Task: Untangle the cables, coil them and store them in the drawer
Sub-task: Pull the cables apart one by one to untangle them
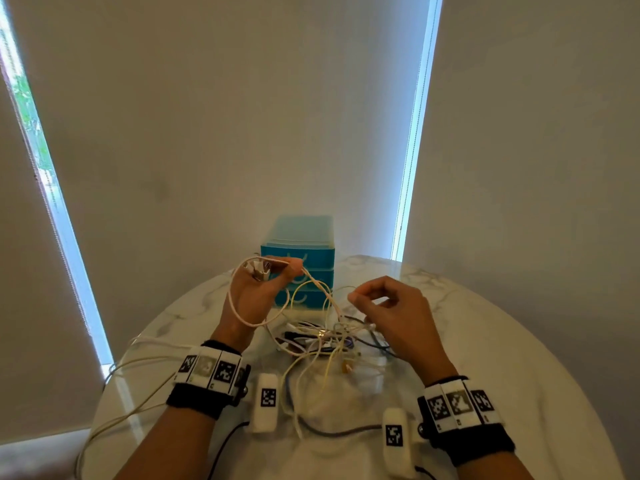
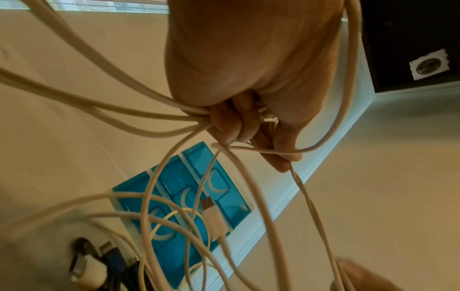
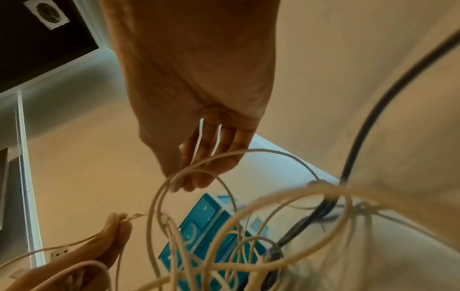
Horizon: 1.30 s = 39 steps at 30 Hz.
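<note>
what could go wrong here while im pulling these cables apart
1. The left hand grips several loops of cream cable that run into the tangled pile of cables; lifting may tighten knots.
2. Strands hang in front of the blue plastic drawer unit; a tug could drag it.
3. The right hand pinches only a thin white strand, which may slip.

cables (image 1: 311, 337): cream-white, some dark blue-grey | drawer unit (image 1: 299, 251): translucent turquoise | table (image 1: 485, 341): white marble, grey veins | wristbands (image 1: 194, 398): black, black-and-white markers
</note>
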Available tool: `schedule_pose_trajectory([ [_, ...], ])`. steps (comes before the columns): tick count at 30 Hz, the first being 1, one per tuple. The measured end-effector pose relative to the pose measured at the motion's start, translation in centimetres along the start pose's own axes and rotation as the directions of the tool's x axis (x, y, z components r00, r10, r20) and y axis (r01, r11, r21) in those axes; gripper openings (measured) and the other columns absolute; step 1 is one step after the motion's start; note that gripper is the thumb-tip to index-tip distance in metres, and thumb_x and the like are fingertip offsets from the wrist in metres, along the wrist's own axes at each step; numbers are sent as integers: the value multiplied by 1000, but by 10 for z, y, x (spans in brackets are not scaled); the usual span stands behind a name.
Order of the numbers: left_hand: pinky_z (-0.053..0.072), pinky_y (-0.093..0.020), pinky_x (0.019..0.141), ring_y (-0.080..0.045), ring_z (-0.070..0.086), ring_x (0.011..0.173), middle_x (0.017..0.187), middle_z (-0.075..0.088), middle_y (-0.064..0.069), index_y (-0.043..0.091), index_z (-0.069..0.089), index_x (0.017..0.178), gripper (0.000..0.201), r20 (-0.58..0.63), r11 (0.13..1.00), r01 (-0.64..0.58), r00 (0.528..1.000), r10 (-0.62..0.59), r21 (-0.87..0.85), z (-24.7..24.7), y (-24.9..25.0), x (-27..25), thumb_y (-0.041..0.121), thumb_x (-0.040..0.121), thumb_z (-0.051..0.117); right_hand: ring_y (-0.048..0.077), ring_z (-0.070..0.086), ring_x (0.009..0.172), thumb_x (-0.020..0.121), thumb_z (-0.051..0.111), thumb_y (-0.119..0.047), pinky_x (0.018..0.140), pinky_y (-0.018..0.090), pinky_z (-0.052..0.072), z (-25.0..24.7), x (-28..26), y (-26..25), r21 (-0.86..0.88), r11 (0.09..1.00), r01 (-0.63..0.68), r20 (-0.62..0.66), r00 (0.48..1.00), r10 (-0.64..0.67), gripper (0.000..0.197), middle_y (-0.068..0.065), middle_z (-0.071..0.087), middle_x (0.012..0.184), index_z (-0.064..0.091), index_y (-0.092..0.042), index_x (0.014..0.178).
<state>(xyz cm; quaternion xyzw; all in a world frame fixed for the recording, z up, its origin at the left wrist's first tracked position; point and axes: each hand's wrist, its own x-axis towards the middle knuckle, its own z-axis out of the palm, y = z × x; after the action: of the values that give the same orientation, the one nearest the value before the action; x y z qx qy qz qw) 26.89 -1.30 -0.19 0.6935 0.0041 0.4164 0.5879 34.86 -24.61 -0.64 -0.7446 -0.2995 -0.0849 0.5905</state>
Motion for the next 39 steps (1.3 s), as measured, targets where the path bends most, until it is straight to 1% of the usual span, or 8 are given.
schedule_pose_trajectory([
  [5, 64, -45, 93, -17, 80, 100, 100, 84, 1, 17, 86, 103, 18, 36, 993, 58, 997, -62, 104, 6, -2, -6, 32, 93, 84, 4, 72, 68, 77, 94, -48, 62, 14, 55, 15, -7, -10, -74, 997, 34, 179, 984, -20, 35, -9, 77, 84, 77, -34, 105],
  [12, 62, -40, 93, -23, 79, 100, 96, 84, -4, 17, 86, 99, 20, -191, 1000, 18, 982, -17, 3, -14, -11, 5, 34, 90, 87, 5, 73, 64, 84, 92, -34, 61, 20, 58, 4, -1, 3, -166, 986, -15, 126, 991, 37, 10, -10, 78, 79, 82, -30, 86],
  [18, 62, -38, 96, -29, 77, 104, 102, 82, -12, 0, 80, 104, 24, -358, 994, -57, 933, 22, -90, -24, -17, 14, 23, 96, 81, 10, 73, 61, 94, 84, -20, 58, 32, 62, -23, 7, 7, -20, 1000, -13, -464, 886, 2, 16, -7, 74, 86, 69, -26, 93],
  [23, 61, -45, 98, -30, 77, 103, 99, 83, -10, 9, 83, 100, 14, -403, 994, -63, 915, 21, -89, -23, -22, 15, 23, 97, 81, 9, 74, 85, 93, 78, -9, 90, 40, 64, -16, 6, 33, -258, 933, -252, -41, 967, 250, 25, -9, 78, 90, 79, -31, 82],
  [27, 58, -21, 72, -6, 73, 76, 84, 81, 4, 4, 82, 102, 17, -306, 995, -84, 950, 65, -48, -10, -11, 8, 20, 99, 78, 5, 64, 101, 97, 72, -30, 100, 40, 44, -8, 7, 17, -433, 891, -136, 16, 987, 159, 13, -25, 73, 94, 78, -41, 92],
  [29, 55, -15, 73, -7, 76, 83, 88, 82, 1, 4, 81, 103, 17, -273, 996, -81, 960, 66, -42, -4, -10, 5, 20, 99, 77, 8, 56, 111, 94, 72, -27, 98, 39, 30, -2, 7, 9, -471, 879, -80, -61, 996, 58, 14, -23, 69, 108, 75, -41, 97],
  [31, 56, -15, 81, -14, 78, 98, 95, 83, -4, 6, 82, 101, 17, -247, 997, -72, 967, 60, -42, -2, -9, 4, 23, 99, 76, 10, 56, 113, 89, 76, -20, 99, 39, 38, 4, 5, 5, -330, 944, -8, -128, 991, -36, 22, -20, 62, 114, 74, -39, 99],
  [39, 60, -24, 86, -18, 78, 99, 96, 83, -3, 11, 82, 100, 10, -364, 992, -83, 930, 45, -90, -8, -7, 9, 21, 98, 79, -1, 67, 76, 89, 88, -27, 66, 10, 48, 4, 4, 11, -279, 960, -27, 6, 1000, 30, 12, -13, 72, 88, 76, -30, 91],
])
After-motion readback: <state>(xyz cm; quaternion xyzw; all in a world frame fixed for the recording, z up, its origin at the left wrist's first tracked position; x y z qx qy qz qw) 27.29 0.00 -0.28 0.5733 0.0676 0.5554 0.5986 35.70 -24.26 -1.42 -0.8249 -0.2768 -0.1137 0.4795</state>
